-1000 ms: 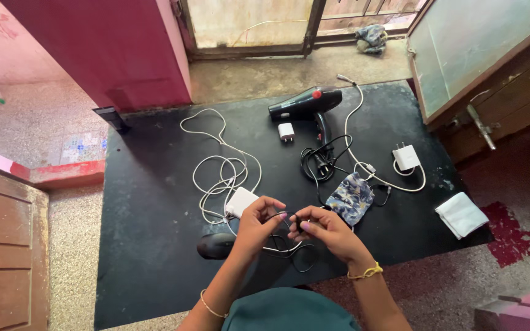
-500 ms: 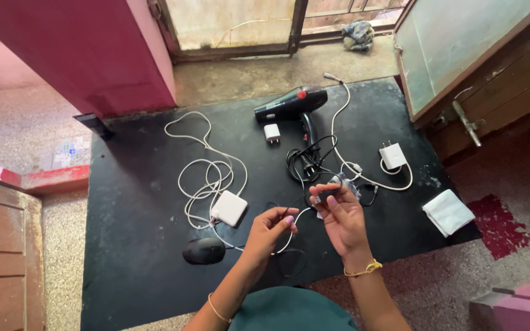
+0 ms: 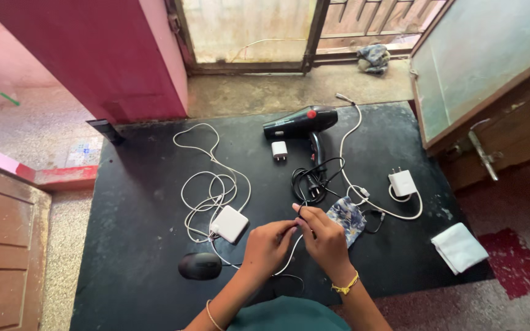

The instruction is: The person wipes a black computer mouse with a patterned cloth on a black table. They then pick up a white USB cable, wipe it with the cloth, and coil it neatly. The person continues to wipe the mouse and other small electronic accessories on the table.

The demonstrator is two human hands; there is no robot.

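- Right now a thin black cable (image 3: 289,279) runs between both hands above the near edge of the black table (image 3: 142,245), part of it trailing in a loop below the wrists.
- Pinched shut, the left hand (image 3: 269,247) has the cable between thumb and fingertips; the right hand (image 3: 323,239) is likewise closed on it, a small dark end showing at its fingertips.
- Judging by that slack loop, the cable is only partly gathered; most of it seems yet to be wound or untangled.
- Just beside the right hand lies a patterned cloth pouch (image 3: 346,216); a white power brick (image 3: 230,224) and its tangled white cord lie left, a black mouse (image 3: 200,266) nearer.
- Farther off are a black hair dryer (image 3: 300,121), two white plug adapters (image 3: 402,182), and a folded white cloth (image 3: 459,247).
- Against half a second ago, the hands have drawn together; the right hand, then raised and apart, now meets the left.
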